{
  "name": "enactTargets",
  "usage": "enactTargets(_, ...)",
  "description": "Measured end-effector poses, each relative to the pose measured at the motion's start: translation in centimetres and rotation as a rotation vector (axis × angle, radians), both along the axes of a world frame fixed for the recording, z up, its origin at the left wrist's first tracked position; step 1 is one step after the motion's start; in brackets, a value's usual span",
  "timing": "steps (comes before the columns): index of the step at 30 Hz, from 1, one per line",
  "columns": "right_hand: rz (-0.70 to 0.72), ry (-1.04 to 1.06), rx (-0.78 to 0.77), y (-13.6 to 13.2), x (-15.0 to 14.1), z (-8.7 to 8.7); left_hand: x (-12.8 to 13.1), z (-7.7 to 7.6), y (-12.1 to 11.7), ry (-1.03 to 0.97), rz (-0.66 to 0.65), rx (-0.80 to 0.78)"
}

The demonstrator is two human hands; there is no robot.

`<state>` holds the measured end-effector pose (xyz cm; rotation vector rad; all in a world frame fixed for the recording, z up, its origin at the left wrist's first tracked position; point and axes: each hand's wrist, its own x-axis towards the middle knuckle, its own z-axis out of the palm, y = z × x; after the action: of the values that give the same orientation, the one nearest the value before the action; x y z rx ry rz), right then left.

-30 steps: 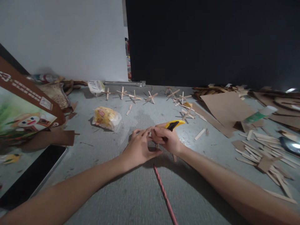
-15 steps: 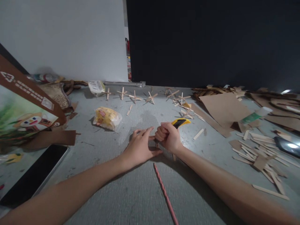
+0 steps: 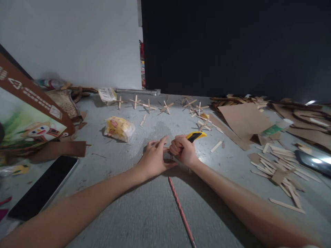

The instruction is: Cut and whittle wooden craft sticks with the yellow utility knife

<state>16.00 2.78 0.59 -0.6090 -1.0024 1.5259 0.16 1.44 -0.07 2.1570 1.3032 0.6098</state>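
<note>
My right hand is closed in a fist around a yellow and black utility knife. The knife's rear end sticks out above the fist and points right; its blade is hidden. Close against it, my left hand rests on the table with thumb and fingers curved around a small wooden piece, mostly covered by both hands. A thin reddish twisted rod lies on the table just below the hands.
Several crossed-stick figures line the back. A yellow snack packet, phone and printed carton are at left. Loose craft sticks, cardboard, a green-white tube and a dark shiny object are at right.
The view has shifted slightly, so table items at both sides sit a little differently in the picture. Both hands stay together, with the knife tilted slightly differently in the right fist.
</note>
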Motion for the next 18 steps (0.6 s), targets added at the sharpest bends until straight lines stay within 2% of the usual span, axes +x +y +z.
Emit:
enactTargets(4, -0.025, 0.003, 0.004, -0.2, -0.2, -0.1, 0.1, 0.3, 0.1, -0.012, -0.036, 0.004)
enactTargets(9, -0.038, -0.008, 0.0, -0.1, -0.3, -0.1, 0.0, 0.5, -0.3, -0.01, -0.016, -0.03)
enactTargets(11, -0.044, -0.018, -0.002, 0.0, -0.4, 0.0, -0.3, 0.9, -0.3, -0.081, -0.052, -0.022)
enactTargets(13, -0.05, -0.029, -0.005, 0.0, -0.5, 0.0, -0.4, 1.9, 0.0, -0.253, -0.103, 0.016)
enactTargets(16, -0.056, -0.055, -0.008, 0.0, -0.6, -0.1, 0.4, 4.5, 0.9, -0.57, -0.164, 0.087)
enactTargets(18, -0.076, -0.075, -0.007, 0.1, -0.7, -0.5, 1.9, 6.3, 1.8, -0.631, -0.202, 0.079)
